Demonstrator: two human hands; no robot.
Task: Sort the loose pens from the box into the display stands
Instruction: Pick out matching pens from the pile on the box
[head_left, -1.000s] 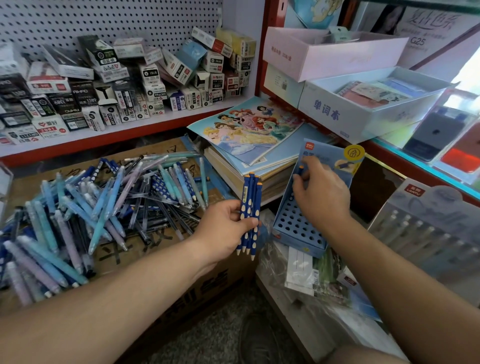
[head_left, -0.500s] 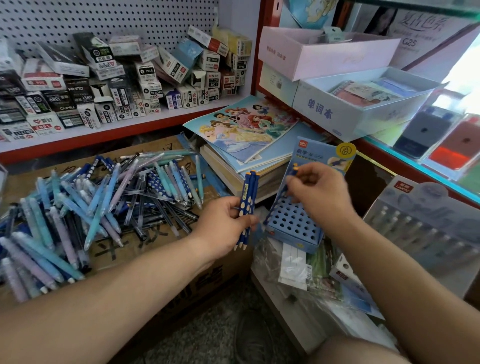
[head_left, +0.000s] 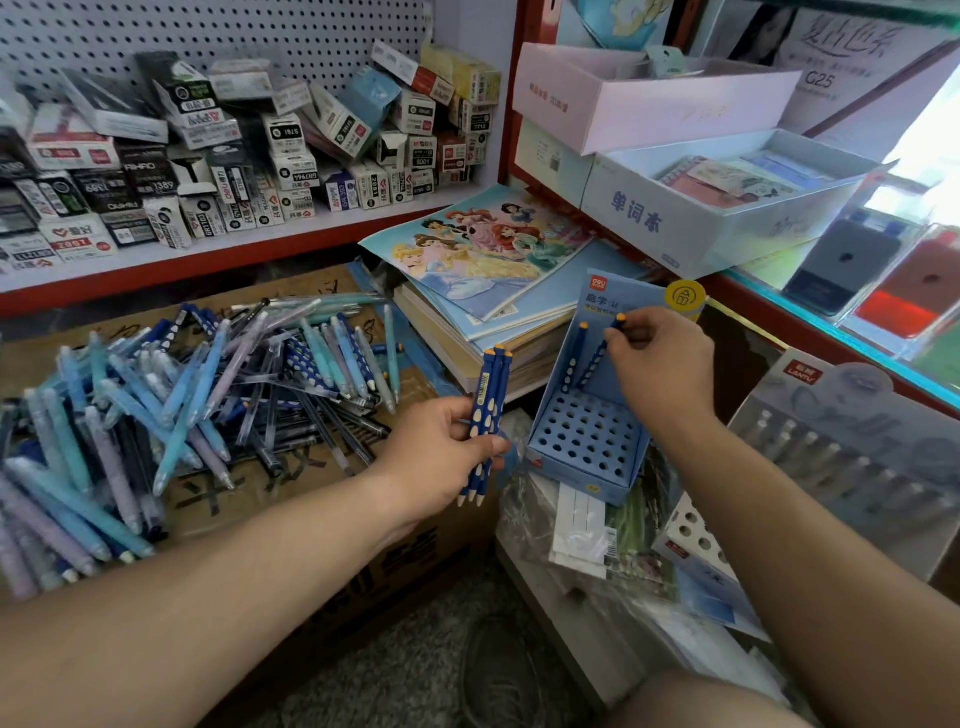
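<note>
Barely begun: display stand (head_left: 587, 441) holds one seated pen (head_left: 575, 358), right hand (head_left: 660, 364) pinches a second pen (head_left: 597, 358) into it, left hand (head_left: 441, 457) grips spare pens (head_left: 488, 410) beside it, loose pile (head_left: 182, 395) outstanding.

White pegboard wall (head_left: 208, 31) above red-edged shelf (head_left: 234, 258) (daylight right).

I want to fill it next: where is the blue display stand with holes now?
Head view, right of centre: the blue display stand sits between the left hand and the right hand, just beside the stack of books.

Bright daylight from right, blown-out glare there; wide-angle edge bending, soft blurry corners.
</note>
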